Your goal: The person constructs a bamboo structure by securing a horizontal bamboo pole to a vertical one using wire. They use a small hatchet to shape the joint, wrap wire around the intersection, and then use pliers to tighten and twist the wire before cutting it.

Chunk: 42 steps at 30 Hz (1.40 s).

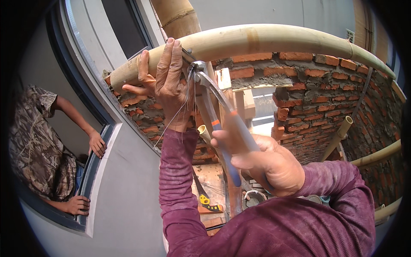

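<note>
A thick pale bamboo pole runs across the upper part of the view. My left hand presses on its left end, fingers stretched out and spread; the thumb is hidden. In my right hand are end-cutting pincers with blue-grey handles and orange bands, the handles spread apart and partly blurred. Their jaws meet dark tie wire just below the pole, beside my left hand. Loose strands of thin wire hang down past my left wrist. Whether the jaws are closed on the wire, I cannot tell.
Below the pole stands a rough red brick wall with an opening. A folding saw with a yellow-black handle and a bucket lie lower down. More bamboo leans at right. At left, another person's hands rest on a window frame.
</note>
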Tool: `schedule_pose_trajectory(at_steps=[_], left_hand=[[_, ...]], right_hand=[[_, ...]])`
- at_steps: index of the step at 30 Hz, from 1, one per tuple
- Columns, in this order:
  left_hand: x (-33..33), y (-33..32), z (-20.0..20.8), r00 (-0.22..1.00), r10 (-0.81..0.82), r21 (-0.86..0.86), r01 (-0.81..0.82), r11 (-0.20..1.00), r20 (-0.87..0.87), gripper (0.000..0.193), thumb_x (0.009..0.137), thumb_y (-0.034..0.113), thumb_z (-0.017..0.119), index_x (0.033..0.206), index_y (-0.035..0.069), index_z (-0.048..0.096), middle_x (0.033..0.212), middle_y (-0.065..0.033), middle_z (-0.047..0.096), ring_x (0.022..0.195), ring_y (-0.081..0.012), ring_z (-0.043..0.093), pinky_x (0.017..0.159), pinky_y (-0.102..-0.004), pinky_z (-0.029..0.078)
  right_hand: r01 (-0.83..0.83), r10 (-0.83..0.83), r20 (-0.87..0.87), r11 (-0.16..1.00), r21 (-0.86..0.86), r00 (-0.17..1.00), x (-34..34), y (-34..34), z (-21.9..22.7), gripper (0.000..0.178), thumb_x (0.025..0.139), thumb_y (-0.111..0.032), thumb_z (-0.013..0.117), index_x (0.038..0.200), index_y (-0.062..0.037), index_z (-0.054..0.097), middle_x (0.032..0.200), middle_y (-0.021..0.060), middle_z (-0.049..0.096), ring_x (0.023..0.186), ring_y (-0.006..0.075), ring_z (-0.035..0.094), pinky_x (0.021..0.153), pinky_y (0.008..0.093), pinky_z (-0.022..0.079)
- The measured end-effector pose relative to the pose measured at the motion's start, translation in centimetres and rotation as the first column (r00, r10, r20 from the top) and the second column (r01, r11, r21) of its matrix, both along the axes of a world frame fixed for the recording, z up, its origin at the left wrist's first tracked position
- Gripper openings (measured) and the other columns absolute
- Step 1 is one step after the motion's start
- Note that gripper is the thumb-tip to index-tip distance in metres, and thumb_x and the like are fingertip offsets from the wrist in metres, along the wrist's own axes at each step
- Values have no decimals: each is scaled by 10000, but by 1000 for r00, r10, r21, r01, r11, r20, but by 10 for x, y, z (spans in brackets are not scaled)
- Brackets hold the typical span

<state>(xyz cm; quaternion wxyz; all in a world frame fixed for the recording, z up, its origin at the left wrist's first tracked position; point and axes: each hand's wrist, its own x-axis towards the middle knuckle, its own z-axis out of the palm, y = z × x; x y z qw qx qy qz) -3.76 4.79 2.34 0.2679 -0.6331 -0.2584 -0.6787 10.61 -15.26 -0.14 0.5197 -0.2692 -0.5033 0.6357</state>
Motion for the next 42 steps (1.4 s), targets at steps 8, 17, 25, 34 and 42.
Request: schedule_pose_trajectory(at_steps=[8,17,25,34,42], left_hand=[[2,5,2,999,9,104,-6,995,-31,489,811,317,666,1285,263,561,1307,103,551,1340,-246,329,1105,-528,-170],[-1,7,-2,977,210,118,-205,972,-29,611,859,479,580,1379,186,448,1433,-16,413,1399,-311,197,1102,-515,-185],[9,-85,-61,-31,-647,-401,761,-510,762,624,830,381,514,1245,-81,448,1243,-240,505,1115,-282,530,980,-385,398],[55,-114,-26,-302,-562,-170,752,-637,770,132,949,177,477,904,130,362,678,45,408,564,-55,449,873,-390,533],[73,-114,-30,-248,-598,-51,898,-436,762,156,877,16,492,947,103,382,735,6,442,575,-80,470,875,-417,524]], right_hand=[[-258,245,-207,966,-35,947,14,2,-7,77,807,-33,560,869,10,543,849,74,522,708,148,544,630,274,470],[-753,570,-738,645,128,362,25,19,-31,120,722,-52,584,727,37,503,1007,170,430,822,262,553,712,507,561],[-850,569,-804,499,168,175,30,27,-48,120,737,-71,549,723,36,497,979,269,488,836,389,599,791,596,540],[-691,537,-568,718,-81,624,39,22,-47,208,761,-133,513,846,56,525,957,281,544,792,394,634,729,495,562],[-62,-721,545,578,814,427,39,-15,-1,951,699,-394,776,1334,89,259,1144,268,468,1048,375,533,944,409,405]])
